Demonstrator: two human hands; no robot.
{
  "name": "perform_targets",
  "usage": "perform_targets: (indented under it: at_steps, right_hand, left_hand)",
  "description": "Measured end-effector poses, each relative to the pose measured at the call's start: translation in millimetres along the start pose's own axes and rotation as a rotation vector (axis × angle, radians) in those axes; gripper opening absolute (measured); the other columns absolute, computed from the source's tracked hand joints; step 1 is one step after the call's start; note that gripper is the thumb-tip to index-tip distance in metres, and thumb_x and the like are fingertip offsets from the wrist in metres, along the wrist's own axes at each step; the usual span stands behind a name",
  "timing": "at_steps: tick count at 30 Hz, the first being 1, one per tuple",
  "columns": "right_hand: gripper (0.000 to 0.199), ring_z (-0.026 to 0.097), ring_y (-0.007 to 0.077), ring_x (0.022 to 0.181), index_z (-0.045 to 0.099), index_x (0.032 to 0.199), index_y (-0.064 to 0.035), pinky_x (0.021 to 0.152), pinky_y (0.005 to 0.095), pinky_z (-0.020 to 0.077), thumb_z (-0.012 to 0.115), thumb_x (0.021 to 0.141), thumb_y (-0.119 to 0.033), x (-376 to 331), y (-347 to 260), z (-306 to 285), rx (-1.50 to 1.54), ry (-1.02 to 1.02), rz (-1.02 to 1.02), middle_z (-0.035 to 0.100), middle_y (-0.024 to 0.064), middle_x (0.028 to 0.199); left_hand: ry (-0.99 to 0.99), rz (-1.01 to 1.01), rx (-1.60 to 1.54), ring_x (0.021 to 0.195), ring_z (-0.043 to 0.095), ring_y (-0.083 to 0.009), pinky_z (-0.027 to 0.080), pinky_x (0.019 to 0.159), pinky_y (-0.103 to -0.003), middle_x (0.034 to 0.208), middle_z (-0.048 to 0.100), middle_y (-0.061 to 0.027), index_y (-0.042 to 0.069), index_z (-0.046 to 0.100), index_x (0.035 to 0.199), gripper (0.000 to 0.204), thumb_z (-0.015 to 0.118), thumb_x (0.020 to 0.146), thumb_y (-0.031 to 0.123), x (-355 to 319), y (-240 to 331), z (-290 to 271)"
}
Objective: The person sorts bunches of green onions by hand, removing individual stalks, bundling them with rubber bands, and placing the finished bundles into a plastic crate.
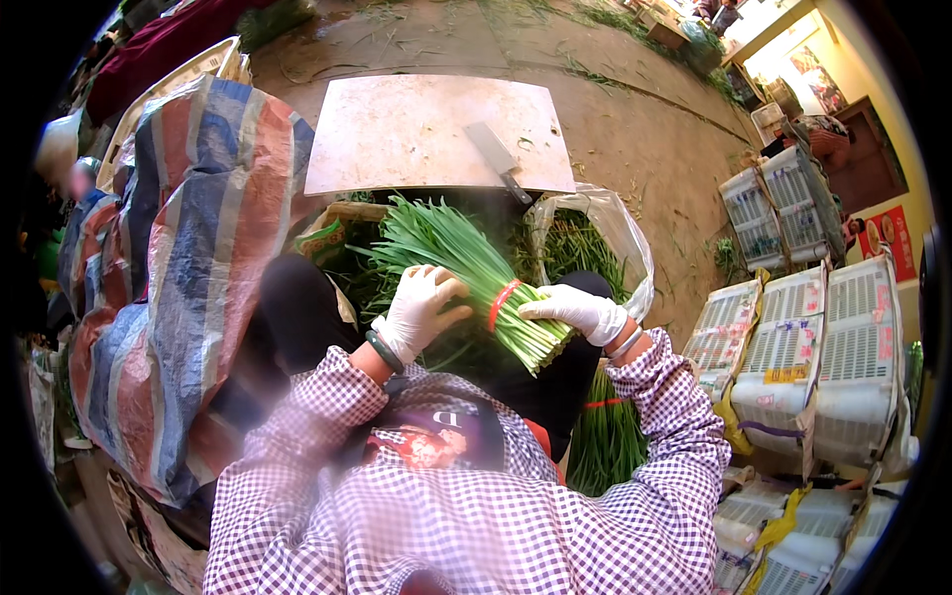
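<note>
A bunch of green chives (456, 248), tied with a red band (504, 304), lies slanted over my lap, leaves to the far left and pale cut stems to the near right. My right hand (585, 313), in a white glove, is closed round the stem end below the band. Beside the leaves is my left hand (421, 309), also gloved, its fingers loosely bent and its thumb apart, with nothing seen between them. Whether its fingertips touch the leaves cannot be made out. Another red-banded bunch of chives (607, 441) stands by my right thigh.
Ahead is a pale board (426, 134) with a cleaver (493, 151) on it, handle toward me. A clear plastic bag (635, 233) of greens stands right of my knees. A striped woven sheet (213, 228) covers things on the left. White plastic crates (783, 342) are stacked on the right.
</note>
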State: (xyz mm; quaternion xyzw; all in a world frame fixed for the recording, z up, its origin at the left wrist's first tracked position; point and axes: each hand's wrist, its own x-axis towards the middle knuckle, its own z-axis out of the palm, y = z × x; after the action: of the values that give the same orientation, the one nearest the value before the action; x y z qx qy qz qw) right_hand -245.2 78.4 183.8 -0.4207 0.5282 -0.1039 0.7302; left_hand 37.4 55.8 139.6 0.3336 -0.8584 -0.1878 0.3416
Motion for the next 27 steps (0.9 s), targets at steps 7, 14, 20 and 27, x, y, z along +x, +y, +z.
perform_targets:
  at_steps: [7, 14, 20, 27]
  right_hand:
    - [0.032, 0.055, 0.0073, 0.073, 0.069, 0.100, -0.0030, 0.067, 0.0257, 0.0444, 0.070, 0.085, -0.032, 7, 11, -3, -0.109, 0.058, -0.005, 0.066, -0.0011, 0.082]
    - [0.034, 0.056, 0.0079, 0.074, 0.070, 0.102, -0.0022, 0.068, 0.0256, 0.0455, 0.071, 0.084, -0.031, -3, 7, -1, -0.179, 0.069, 0.020, 0.067, -0.0004, 0.085]
    - [0.035, 0.058, 0.0090, 0.076, 0.069, 0.103, 0.0000, 0.069, 0.0263, 0.0463, 0.071, 0.085, -0.030, -17, 15, -12, -0.037, 0.081, 0.061, 0.068, 0.0005, 0.085]
    - [0.047, 0.060, 0.0125, 0.080, 0.066, 0.105, 0.0006, 0.073, 0.0284, 0.0479, 0.066, 0.087, -0.043, -13, -17, 12, -0.399, 0.028, 0.074, 0.068, 0.0067, 0.089]
  left_hand:
    - [-0.194, -0.061, -0.058, 0.085, 0.059, -0.0237, 0.038, 0.085, -0.037, 0.083, 0.062, -0.0001, 0.013, 0.061, 0.090, 0.020, 0.073, 0.076, 0.020, 4, -8, 8]
    - [0.006, -0.389, -0.324, 0.076, 0.061, -0.0278, 0.047, 0.069, -0.035, 0.079, 0.062, -0.0116, 0.002, 0.060, 0.083, 0.010, 0.068, 0.077, 0.005, -5, -42, -3]
    - [-0.356, -0.217, 0.454, 0.135, 0.034, -0.0293, 0.026, 0.109, -0.052, 0.144, 0.038, -0.0132, 0.011, 0.036, 0.142, 0.103, 0.087, 0.056, 0.035, -4, 12, -40]
    - [-0.423, 0.067, 0.221, 0.145, 0.020, -0.0327, 0.014, 0.116, -0.056, 0.153, 0.027, -0.0169, 0.009, 0.029, 0.147, 0.111, 0.087, 0.056, 0.036, 24, 42, 6]
